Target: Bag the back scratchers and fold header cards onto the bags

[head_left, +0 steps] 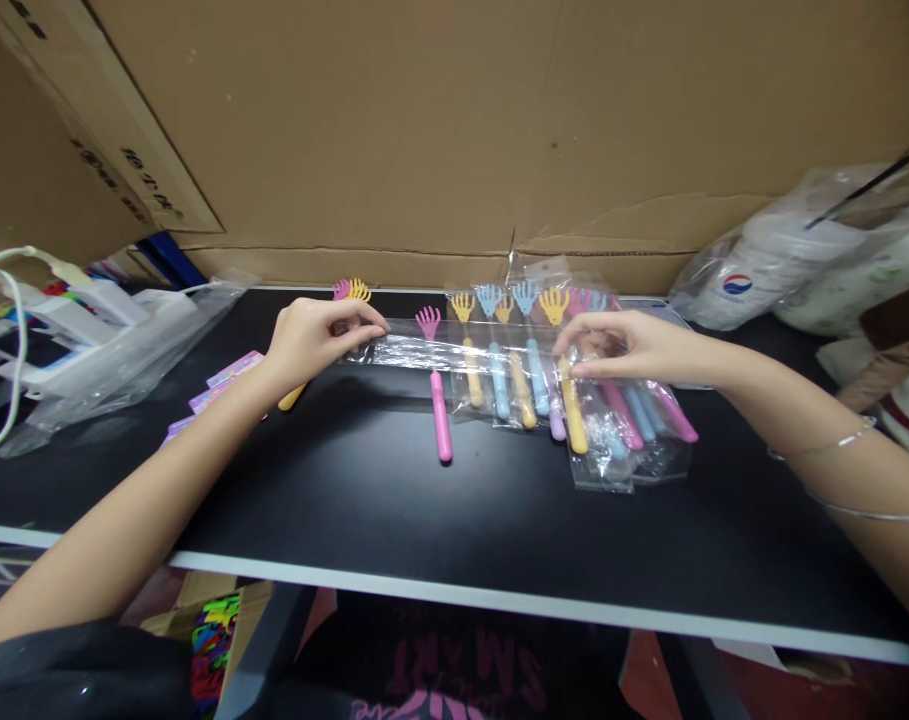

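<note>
A long clear plastic bag (409,352) is stretched level above the table. At its left end my left hand (319,335) pinches it between thumb and fingers. My right hand (623,345) is closed on the other end, fingertips together. Beneath the bag lies a pink back scratcher (440,415), its claw head pointing away from me. Several yellow, blue and pink back scratchers in clear bags (529,385) lie in an overlapping row under and around my right hand. Partly hidden behind my left hand are a yellow back scratcher (293,398) and a pink claw head (341,290).
Colourful cards (229,375) lie beside my left forearm. White plastic parts with a cable (94,330) stand at the left. A bagged Pepsi cup (769,265) is at the back right. Cardboard (454,130) walls the far side. Below the table edge sits a box of colourful pieces (215,640).
</note>
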A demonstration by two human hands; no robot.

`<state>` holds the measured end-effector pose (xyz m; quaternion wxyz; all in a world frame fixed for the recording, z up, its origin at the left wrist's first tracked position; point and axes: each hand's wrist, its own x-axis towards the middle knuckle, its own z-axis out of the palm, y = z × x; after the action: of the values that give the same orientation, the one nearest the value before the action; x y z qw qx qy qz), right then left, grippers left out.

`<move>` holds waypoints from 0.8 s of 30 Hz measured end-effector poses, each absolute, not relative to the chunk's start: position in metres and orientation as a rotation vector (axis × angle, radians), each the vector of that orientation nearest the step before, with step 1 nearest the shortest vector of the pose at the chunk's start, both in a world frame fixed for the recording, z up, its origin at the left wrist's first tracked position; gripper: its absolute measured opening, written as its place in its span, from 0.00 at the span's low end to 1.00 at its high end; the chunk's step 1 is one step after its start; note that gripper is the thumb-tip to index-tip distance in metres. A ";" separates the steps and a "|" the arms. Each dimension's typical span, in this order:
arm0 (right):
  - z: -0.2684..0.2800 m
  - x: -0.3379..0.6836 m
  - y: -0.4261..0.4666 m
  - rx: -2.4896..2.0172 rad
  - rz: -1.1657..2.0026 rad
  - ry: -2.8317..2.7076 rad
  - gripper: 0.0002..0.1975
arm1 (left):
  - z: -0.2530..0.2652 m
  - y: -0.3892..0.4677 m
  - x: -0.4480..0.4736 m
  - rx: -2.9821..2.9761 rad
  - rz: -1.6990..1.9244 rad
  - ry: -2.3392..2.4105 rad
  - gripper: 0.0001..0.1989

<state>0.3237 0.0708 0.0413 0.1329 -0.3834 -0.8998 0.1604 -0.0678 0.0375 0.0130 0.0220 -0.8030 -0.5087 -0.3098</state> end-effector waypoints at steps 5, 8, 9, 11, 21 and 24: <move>0.042 0.322 0.071 -1.127 0.615 -2.635 0.19 | 0.011 0.040 -0.068 -2.489 -0.968 -1.598 0.16; 0.039 0.323 0.073 -1.157 0.522 -2.639 0.18 | 0.010 0.040 -0.067 -2.492 -1.027 -1.602 0.17; 0.038 0.323 0.073 -1.163 0.497 -2.645 0.17 | 0.010 0.040 -0.066 -2.486 -1.044 -1.605 0.17; 0.037 0.322 0.073 -1.161 0.476 -2.664 0.15 | 0.010 0.039 -0.065 -2.476 -1.053 -1.607 0.17; 0.037 0.314 0.066 -1.256 0.429 -2.675 0.11 | 0.010 0.037 -0.063 -2.389 -1.019 -1.570 0.14; 0.036 0.313 0.065 -1.270 0.388 -2.681 0.10 | 0.009 0.038 -0.064 -2.400 -1.017 -1.571 0.13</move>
<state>0.3135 0.0652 0.0362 0.0749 -0.4232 -0.8937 0.1292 -0.0642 0.0376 0.0095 0.0493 -0.7877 -0.5155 -0.3337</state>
